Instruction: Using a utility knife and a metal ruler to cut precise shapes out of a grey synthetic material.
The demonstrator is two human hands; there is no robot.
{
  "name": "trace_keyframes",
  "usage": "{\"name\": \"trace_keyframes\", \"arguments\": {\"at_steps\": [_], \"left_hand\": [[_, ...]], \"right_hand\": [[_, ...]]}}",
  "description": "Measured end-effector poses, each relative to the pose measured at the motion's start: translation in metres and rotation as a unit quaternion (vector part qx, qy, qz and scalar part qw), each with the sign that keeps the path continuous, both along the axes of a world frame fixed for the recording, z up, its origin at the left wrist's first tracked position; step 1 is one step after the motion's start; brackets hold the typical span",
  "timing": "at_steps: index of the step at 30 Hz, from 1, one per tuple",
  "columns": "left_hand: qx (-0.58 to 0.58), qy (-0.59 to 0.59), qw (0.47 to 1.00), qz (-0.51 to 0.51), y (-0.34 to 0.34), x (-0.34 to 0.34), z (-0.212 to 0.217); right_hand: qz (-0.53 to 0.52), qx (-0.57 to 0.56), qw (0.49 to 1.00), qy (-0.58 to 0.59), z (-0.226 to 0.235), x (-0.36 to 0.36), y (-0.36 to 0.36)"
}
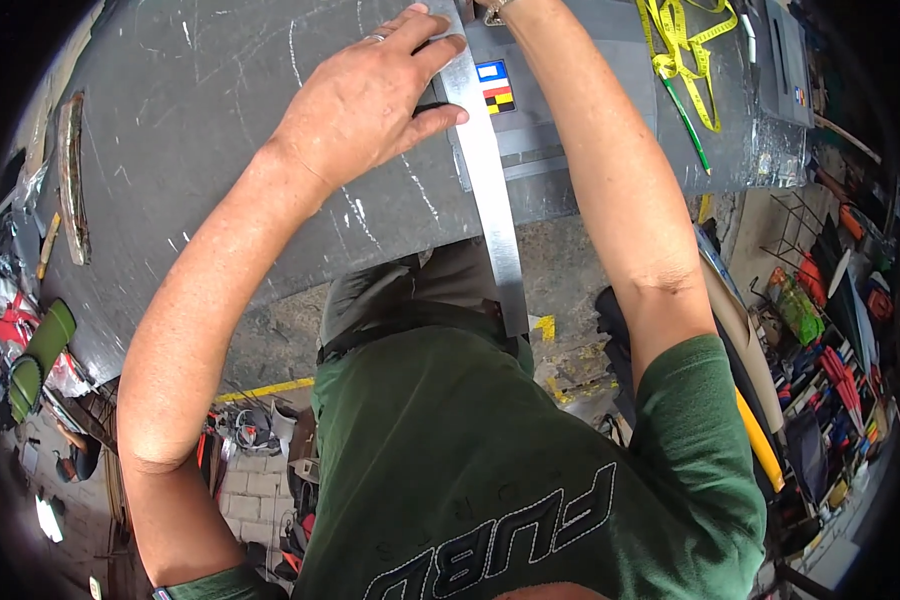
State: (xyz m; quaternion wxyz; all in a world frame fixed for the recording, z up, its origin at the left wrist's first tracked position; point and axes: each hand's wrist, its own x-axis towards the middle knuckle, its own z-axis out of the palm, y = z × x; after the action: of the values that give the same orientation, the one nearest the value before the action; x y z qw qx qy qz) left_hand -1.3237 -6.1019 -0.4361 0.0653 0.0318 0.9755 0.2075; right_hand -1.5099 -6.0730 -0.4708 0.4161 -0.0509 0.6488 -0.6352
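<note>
Grey worktable (220, 150), left hand (355, 100) flat against steel ruler (490, 170)

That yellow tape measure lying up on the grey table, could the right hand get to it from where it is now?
Probably yes. The yellow tape measure lies loose on the grey table, just right of the right forearm, with nothing between. The right hand itself is mostly out of frame at the top.

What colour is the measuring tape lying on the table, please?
The measuring tape is bright yellow, seen in the head view.
</note>
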Motion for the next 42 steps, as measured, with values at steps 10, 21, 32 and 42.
{"name": "trace_keyframes", "arguments": {"at_steps": [10,21,32,42], "left_hand": [[0.016,-0.040,0.999,0.014,0.002,-0.004,0.002],[0.004,-0.003,1.000,0.003,0.001,-0.001,-0.001],[0.002,-0.011,1.000,-0.005,0.002,-0.002,0.003],[0.001,-0.015,1.000,0.002,0.002,-0.003,0.001]], "right_hand": [[0.029,-0.099,0.993,0.064,-0.024,-0.001,0.011],[0.023,-0.106,0.991,0.081,-0.019,0.004,0.013],[0.004,-0.107,0.990,0.089,-0.023,0.006,0.012],[0.011,-0.102,0.980,0.171,-0.012,0.015,0.011]]}}
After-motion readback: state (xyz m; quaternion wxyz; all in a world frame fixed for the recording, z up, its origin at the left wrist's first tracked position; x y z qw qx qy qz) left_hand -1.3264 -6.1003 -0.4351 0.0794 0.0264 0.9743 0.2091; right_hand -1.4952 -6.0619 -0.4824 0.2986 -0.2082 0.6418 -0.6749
